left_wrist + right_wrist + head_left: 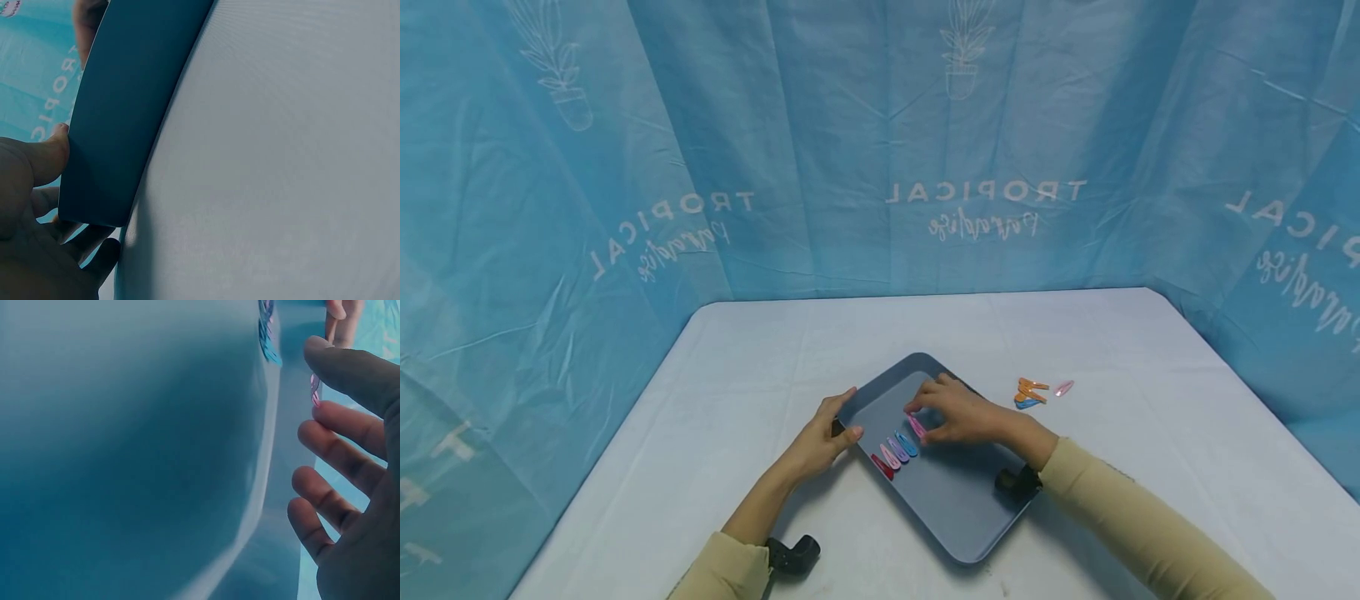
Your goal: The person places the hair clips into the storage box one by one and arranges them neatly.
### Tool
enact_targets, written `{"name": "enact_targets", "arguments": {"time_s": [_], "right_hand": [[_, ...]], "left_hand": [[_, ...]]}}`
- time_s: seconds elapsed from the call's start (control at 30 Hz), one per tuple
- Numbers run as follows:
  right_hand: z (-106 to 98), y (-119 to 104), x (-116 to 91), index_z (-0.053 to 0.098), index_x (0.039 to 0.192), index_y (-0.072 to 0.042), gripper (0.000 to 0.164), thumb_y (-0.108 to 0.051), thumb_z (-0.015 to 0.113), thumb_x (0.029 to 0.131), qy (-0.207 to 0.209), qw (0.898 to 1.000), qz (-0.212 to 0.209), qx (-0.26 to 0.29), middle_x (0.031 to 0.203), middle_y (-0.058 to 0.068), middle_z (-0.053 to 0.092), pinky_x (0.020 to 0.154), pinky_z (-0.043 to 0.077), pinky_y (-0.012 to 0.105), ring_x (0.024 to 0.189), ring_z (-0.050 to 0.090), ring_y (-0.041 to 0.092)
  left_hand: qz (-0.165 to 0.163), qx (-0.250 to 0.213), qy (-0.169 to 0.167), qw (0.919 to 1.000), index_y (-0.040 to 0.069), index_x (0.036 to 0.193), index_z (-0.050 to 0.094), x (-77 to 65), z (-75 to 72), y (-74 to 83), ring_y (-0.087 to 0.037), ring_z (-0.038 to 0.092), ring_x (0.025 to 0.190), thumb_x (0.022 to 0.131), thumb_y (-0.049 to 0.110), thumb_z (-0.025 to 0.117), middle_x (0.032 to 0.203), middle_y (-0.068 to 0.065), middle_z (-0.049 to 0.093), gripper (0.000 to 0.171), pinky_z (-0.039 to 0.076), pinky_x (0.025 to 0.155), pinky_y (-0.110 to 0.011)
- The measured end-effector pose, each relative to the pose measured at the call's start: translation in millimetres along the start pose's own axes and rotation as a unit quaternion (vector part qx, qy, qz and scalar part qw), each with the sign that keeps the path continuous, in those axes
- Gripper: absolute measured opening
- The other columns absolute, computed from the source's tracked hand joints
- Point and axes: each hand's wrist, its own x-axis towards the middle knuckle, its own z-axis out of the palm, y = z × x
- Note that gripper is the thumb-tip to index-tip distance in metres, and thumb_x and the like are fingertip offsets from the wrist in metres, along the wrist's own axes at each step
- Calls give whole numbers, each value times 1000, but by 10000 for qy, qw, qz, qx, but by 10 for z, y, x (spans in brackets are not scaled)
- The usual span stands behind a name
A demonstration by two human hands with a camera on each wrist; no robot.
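A grey rectangular tray (955,517) lies at a slant on the table. My left hand (820,437) grips its left corner, thumb over the rim and fingers along the outside wall. Over the tray, my right hand (958,412) pinches a magenta snap hair clip (916,425) between thumb and index finger; the same clip (315,390) shows between these fingertips in the right wrist view. Beside it in the tray, a slanted row holds a blue hair clip (906,443), a purple one (897,450), a pink one (890,456) and a red one (882,467).
Right of the tray, orange hair clips (1032,388) lie bunched with a blue clip (1027,403), and a pink clip (1064,388) lies beside them. A white cloth covers the table (760,358). Blue printed curtains (850,150) hang behind and along both sides.
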Motion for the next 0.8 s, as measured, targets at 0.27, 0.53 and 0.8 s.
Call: {"name": "enact_targets", "arguments": {"time_s": [0.27, 0.53, 0.8], "right_hand": [[80, 8, 18, 63, 123, -17, 48, -33, 74, 81, -206, 9996, -84, -160, 118, 0, 58, 83, 39, 31, 100, 43, 15], [131, -8, 16, 63, 122, -18, 46, -34, 74, 81, -323, 9993, -48, -197, 117, -1, 58, 83, 41, 30, 100, 41, 13], [146, 15, 18, 63, 123, -18, 46, -34, 74, 81, -311, 9993, -71, -179, 117, -1, 57, 83, 41, 29, 99, 41, 13]], "left_hand": [[-80, -97, -32, 9999, 12, 151, 24, 6, -2, 6, -39, 21, 143, 93, 23, 58, 151, -16, 28, 68, 22, 112, -59], [36, 38, -23, 10000, 9, 150, 24, 8, 0, -11, -42, 20, 142, 94, 23, 57, 151, -19, 27, 67, 22, 111, -61], [18, -54, 16, 10000, 9, 150, 24, 3, 6, -1, -41, 21, 142, 94, 18, 58, 150, -19, 28, 66, 23, 111, -59]]}}
